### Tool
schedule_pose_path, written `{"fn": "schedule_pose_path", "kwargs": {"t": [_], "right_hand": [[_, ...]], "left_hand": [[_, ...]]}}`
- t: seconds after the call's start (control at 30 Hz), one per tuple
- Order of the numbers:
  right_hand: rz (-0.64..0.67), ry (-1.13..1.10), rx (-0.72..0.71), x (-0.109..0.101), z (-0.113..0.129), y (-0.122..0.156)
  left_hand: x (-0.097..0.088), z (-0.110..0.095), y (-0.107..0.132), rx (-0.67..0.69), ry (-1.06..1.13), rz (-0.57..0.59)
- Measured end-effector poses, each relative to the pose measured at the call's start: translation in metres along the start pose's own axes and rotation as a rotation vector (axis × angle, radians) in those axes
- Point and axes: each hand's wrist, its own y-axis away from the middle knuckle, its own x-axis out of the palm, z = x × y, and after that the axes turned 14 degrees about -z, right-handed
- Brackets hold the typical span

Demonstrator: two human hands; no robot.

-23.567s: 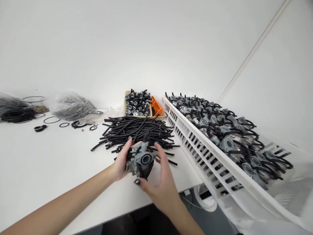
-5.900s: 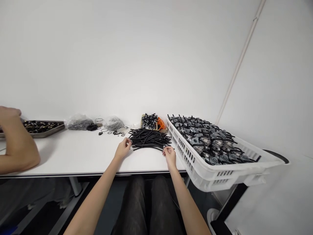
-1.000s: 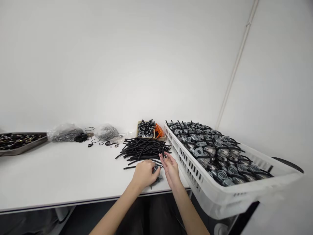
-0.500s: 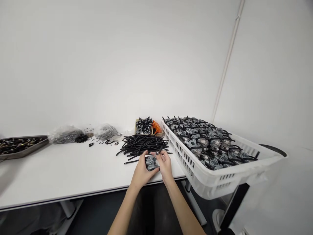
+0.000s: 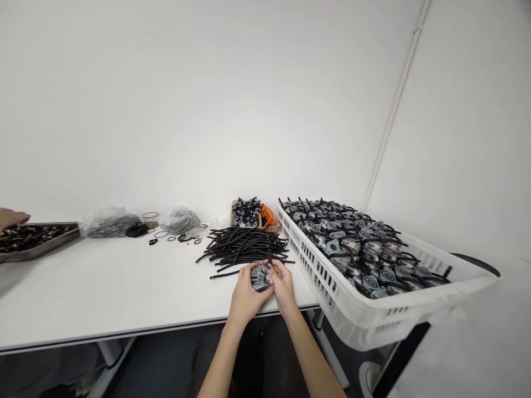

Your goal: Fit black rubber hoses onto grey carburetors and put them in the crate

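Note:
Just above the table's front edge, a grey metal carburetor sits between my two hands. My left hand wraps its fingers and thumb around the carburetor's left side. On the other side, my right hand pinches a short black rubber piece that sticks up at the carburetor's upper right; its lower end is hidden by the fingers. Directly beyond my hands lies a heap of black rubber hoses, one of which lies loose at its near left.
A white plastic basket full of carburetors with hoses stands on the right. Behind the hoses are a box of small black-and-metal parts and an orange container. Bagged parts lie left; another person's hand reaches over a metal tray.
The black rubber piece now points more upright in my right fingers, and the carburetor is turned slightly. Another person's hand has appeared over the left tray. The view has shifted a little.

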Motion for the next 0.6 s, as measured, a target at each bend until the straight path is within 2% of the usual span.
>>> {"fn": "schedule_pose_path", "kwargs": {"t": [0.27, 0.6], "right_hand": [[0.027, 0.051, 0.010, -0.009, -0.004, -0.003], [0.076, 0.124, 0.022, -0.010, -0.002, -0.011]], "left_hand": [[0.003, 0.000, 0.000, -0.052, -0.039, 0.001], [0.004, -0.002, -0.002, -0.072, -0.042, 0.024]]}}
